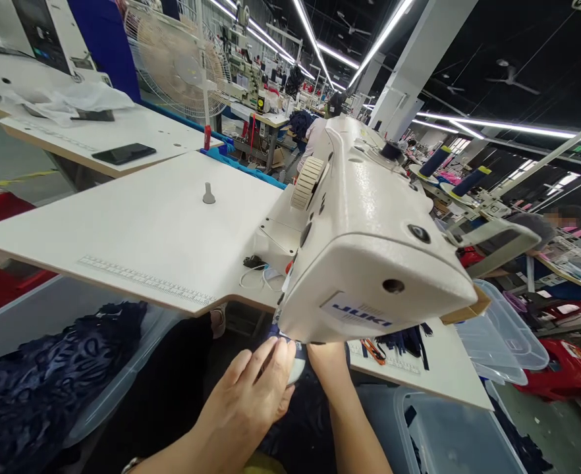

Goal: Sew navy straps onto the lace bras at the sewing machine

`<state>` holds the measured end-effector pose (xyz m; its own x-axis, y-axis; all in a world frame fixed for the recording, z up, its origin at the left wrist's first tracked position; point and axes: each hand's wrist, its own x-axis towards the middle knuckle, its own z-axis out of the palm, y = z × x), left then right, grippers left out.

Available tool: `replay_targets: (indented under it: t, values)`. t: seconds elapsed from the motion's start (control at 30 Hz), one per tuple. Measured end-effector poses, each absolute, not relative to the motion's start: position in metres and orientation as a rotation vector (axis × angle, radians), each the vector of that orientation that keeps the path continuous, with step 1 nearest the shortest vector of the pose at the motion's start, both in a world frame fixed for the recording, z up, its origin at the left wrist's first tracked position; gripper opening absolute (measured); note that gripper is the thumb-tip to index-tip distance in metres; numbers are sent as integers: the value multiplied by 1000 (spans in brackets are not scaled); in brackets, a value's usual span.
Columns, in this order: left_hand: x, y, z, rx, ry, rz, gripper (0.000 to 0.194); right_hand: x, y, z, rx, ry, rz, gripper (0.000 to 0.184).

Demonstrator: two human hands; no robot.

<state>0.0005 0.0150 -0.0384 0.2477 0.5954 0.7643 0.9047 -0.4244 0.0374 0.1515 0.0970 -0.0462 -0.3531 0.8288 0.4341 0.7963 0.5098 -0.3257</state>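
Observation:
A white JUKI sewing machine [369, 197] fills the middle of the view, its end turned toward me. My left hand [255, 382] is just below the machine's near end, fingers bent and closed on a piece of navy fabric [300, 351] by the sewing area. Beside it, my right hand [327, 362] reaches under the machine head. Its fingers are hidden behind the head, so what they touch cannot be seen. More dark patterned fabric [300, 421] hangs below my hands. The needle and presser foot are out of sight.
A white worktable [162, 210] with a grey peg [209, 193] extends left. A phone [125, 153] lies on the adjoining table. Orange-handled snips [373, 351] and navy strips [404, 341] lie right. Plastic bins [122, 368] stand at both sides; the left one holds navy fabric.

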Motion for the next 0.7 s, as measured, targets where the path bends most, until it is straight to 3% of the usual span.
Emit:
replay_targets:
  t: [0.4,0.7]
  values:
    - [2,12,-34,-2182,-1280,-950,28,152,95,-34,-1222,-2221,58,40]
    - [4,10,-39,-2231,-1312,-917,31,139,91,-14,-1181,-1830,657,29]
